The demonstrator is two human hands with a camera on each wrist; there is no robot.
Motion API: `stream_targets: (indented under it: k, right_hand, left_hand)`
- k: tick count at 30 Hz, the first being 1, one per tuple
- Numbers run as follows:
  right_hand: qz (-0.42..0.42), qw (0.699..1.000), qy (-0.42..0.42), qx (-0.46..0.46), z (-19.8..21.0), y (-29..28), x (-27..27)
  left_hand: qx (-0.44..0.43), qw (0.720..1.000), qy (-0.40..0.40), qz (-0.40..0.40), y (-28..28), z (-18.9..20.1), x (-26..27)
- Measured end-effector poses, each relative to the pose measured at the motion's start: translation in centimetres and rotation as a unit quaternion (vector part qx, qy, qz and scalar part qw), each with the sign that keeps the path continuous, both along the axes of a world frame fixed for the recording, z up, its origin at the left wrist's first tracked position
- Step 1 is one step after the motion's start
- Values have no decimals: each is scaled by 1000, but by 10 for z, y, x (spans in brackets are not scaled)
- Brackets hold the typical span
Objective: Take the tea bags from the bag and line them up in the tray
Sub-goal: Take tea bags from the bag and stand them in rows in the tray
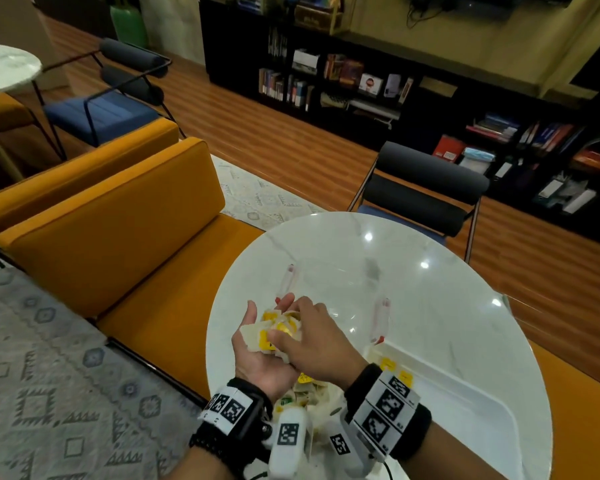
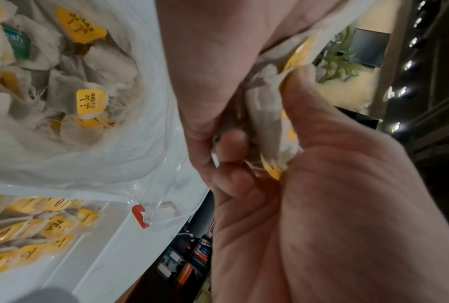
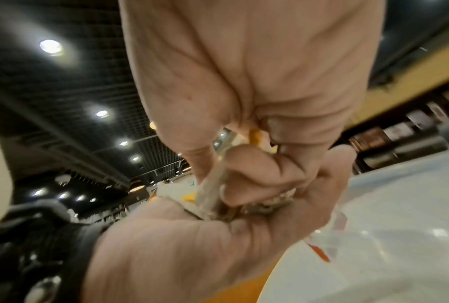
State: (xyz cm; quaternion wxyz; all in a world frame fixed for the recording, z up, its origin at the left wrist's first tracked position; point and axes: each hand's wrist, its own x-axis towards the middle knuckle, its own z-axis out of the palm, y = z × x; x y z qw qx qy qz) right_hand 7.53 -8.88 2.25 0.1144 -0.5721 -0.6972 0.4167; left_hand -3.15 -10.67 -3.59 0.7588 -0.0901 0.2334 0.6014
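Note:
My left hand [image 1: 257, 355] is held palm up above the table, its fingers cupped round a small pile of tea bags [image 1: 278, 329] with yellow tags. From the right, my right hand [image 1: 312, 337] reaches into that pile. Its thumb and forefinger pinch one tea bag [image 3: 210, 192]. Below the hands lies the clear zip bag [image 2: 130, 143], open, with many more tea bags [image 2: 70, 88] inside and a red slider [image 2: 140, 213]. The white tray [image 1: 465, 396] sits to the right, and several tea bags [image 2: 36, 227] lie in rows at its near end.
All of this is on a round white marble table [image 1: 413, 271]. An orange sofa [image 1: 118, 237] runs along its left side, and a dark chair [image 1: 426, 195] stands at the far edge. The tray's right part is bare.

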Motion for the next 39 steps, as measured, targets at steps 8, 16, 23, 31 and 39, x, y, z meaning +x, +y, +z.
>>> stream_targets:
  k: [8,16,23,31,39]
  right_hand:
    - [-1,991,-11,135,21,6,22]
    - [251,942,-168,143,30,14,14]
    - [252,927,-182,209,10,10,17]
    - [173,966,0,190,4,4,36]
    - [24,962,248,111,39,8,63]
  left_hand:
    - [-37,998,-7,-58,9,-24,6]
    - [-29,993,34,-108,-2,-6,16]
    - [-52,992,36,-105,-2,-4,13]
    - [-25,989,26,-143,1,-10,5]
    - [-5,982,41,-182,5,2,20]
